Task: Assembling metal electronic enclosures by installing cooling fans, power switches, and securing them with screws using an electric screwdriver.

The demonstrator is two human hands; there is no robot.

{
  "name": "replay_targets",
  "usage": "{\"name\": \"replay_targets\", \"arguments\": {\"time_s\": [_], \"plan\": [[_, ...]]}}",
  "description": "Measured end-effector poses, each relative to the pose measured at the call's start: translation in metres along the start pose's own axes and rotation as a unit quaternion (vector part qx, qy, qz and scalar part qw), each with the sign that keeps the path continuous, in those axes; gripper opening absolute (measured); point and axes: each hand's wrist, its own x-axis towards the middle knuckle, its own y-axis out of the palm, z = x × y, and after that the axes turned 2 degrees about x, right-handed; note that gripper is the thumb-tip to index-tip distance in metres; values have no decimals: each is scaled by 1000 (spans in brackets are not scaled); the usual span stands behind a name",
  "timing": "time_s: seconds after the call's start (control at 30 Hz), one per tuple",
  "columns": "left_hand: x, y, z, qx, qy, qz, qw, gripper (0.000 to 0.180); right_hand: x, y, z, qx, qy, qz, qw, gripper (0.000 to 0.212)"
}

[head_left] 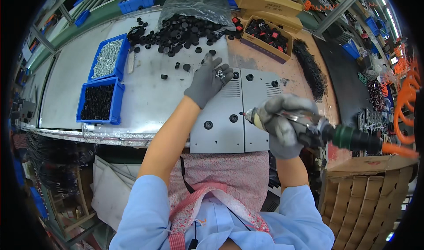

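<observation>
My left hand [206,83], in a grey glove, is turned palm up with several small silver screws [220,74] cupped in it. Its thumb and fingertips are by a black rubber foot [212,52] on the table. Gripped in my gloved right hand [285,119] is an air screwdriver [349,138], its bit pointing left over the panels. Two grey metal panels [216,139] with vent slots lie side by side before me. Several black round feet [233,118] sit on them, two of these near the front of the left panel.
Loose black rubber feet [181,31] spill from a clear plastic bag [194,2] at the back. Left stand two blue bins, one with silver screws [109,55], one with black parts [97,103]. A cardboard box [265,35] holds black and red parts. An orange coiled hose [404,104] hangs right.
</observation>
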Motion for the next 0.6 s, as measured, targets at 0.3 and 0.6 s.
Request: {"name": "replay_targets", "arguments": {"time_s": [0.3, 0.6], "plan": [[-70, -14, 39, 12, -103, 169, 980, 40, -10, 4, 25, -11, -92, -39, 995, 35], [-111, 3, 49, 93, -143, 168, 971, 45, -15, 2, 26, -15, -115, -52, 992, 37]]}}
